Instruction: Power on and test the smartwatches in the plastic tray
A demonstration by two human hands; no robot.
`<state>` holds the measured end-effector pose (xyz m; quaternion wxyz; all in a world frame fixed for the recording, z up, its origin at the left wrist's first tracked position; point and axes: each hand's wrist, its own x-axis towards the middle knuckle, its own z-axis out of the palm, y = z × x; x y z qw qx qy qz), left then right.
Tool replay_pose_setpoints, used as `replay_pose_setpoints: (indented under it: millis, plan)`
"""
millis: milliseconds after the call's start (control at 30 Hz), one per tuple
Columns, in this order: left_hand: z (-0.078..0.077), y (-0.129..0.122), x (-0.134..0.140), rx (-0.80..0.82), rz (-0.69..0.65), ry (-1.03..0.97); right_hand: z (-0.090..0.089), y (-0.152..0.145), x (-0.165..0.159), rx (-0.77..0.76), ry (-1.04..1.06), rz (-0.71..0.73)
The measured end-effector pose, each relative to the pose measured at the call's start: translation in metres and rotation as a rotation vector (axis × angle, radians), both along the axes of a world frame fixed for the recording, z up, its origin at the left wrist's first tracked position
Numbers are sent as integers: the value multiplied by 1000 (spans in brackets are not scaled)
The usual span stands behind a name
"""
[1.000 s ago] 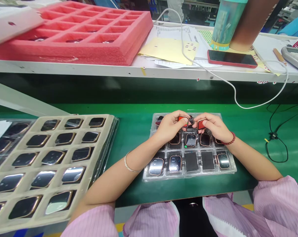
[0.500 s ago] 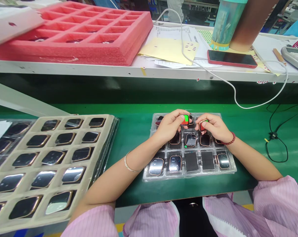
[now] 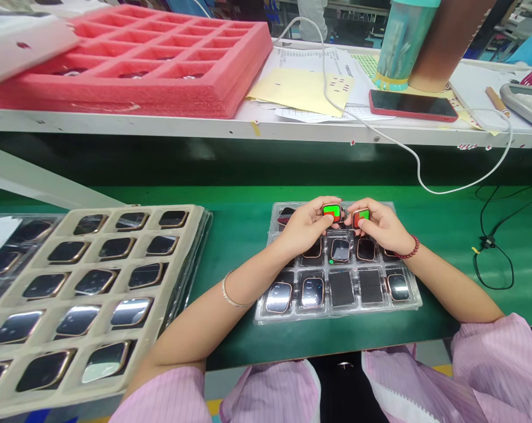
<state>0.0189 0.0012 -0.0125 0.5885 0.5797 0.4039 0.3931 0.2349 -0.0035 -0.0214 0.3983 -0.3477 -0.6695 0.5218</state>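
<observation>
My left hand point(image 3: 308, 223) is closed on a smartwatch point(image 3: 331, 211) whose screen is lit green with some red, the thumb at its lower edge. In my right hand point(image 3: 380, 226) is a second smartwatch point(image 3: 360, 218), its screen lit red and green, with my thumb on its lower right. Both watches are strapless and held side by side above a clear plastic tray point(image 3: 336, 318). Dark-screened smartwatches lie in that tray's pockets, such as one with a gold rim point(image 3: 313, 292). Two front pockets show black pads point(image 3: 342, 288). My hands cover part of the back row.
At the left, a cream tray point(image 3: 177, 276) holds rows of watches on stacked clear trays. A red foam tray point(image 3: 230, 88) sits on the white shelf point(image 3: 204, 125) beside papers, a phone point(image 3: 413, 106) and a bottle point(image 3: 400, 44). A white cable point(image 3: 418, 158) hangs over the shelf edge.
Both thumbs have slid down over the watch screens, showing more of them. The left screen shows more green now. The hands stay nearly in place.
</observation>
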Motion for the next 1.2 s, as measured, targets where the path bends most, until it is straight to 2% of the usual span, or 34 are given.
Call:
replay_pose_setpoints:
  millis: [467,667,1033,1200]
  plan:
    - [-3,0,1,15,-40,-111,-1,0,0,55,-17,34]
    - [-5,1,1,57,-31,-70,0,0,0,101,-26,45]
    - [-5,1,1,79,-59,-72,0,0,1,92,-44,-11]
    - [2,-1,1,55,-53,-50,4,0,2,53,-59,-45]
